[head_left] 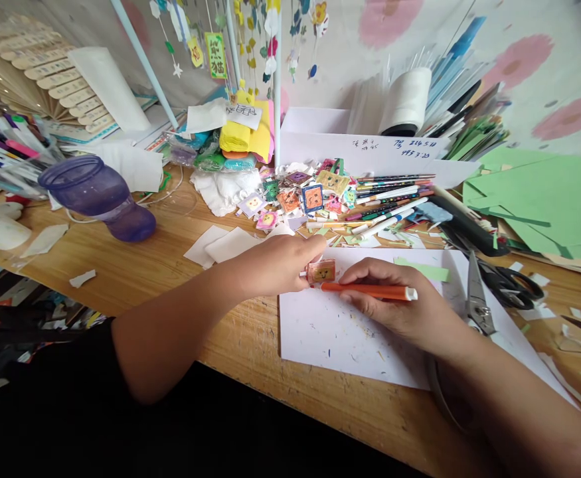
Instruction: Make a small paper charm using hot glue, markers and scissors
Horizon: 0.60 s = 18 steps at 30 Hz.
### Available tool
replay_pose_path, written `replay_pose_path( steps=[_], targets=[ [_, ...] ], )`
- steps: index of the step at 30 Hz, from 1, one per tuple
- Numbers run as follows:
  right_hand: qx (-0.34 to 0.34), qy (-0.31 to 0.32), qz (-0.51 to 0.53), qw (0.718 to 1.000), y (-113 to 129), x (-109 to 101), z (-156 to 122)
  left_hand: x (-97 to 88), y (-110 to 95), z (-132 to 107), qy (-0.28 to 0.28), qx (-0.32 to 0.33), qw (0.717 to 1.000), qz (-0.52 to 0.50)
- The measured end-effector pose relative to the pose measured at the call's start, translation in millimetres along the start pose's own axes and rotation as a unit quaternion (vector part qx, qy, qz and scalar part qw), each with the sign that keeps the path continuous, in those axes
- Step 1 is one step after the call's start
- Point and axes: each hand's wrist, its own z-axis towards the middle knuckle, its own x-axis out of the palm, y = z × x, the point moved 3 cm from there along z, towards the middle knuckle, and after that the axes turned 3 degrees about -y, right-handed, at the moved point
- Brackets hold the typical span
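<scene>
Between the fingertips of my left hand (283, 262) is a small square paper card (321, 271), coloured orange-brown with a drawn face. My right hand (394, 299) is closed around an orange marker (370, 291), its tip end pointing left, just below the card. I cannot tell whether the tip touches the card. Both hands are over a white paper sheet (340, 332) flecked with ink marks. A pile of similar coloured face cards (313, 198) lies beyond my hands, with blank white paper pieces (230, 245) to its left.
Pens (394, 199) lie in a heap beside the pile. Scissors (519, 285) and metal shears (478, 299) rest to the right, near green paper (544, 199). A purple boot-shaped cup (103, 196) stands at left. Strung ornaments (215, 54) hang at the back.
</scene>
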Motion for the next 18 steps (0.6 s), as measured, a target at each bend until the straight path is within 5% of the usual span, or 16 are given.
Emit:
replay_pose_path(
  steps=[18],
  targets=[
    [0.003, -0.003, -0.01, 1.0, -0.5, -1.0, -0.9, 0.4, 0.0, 0.1, 0.003, -0.007, 1.0, 0.009]
  ],
)
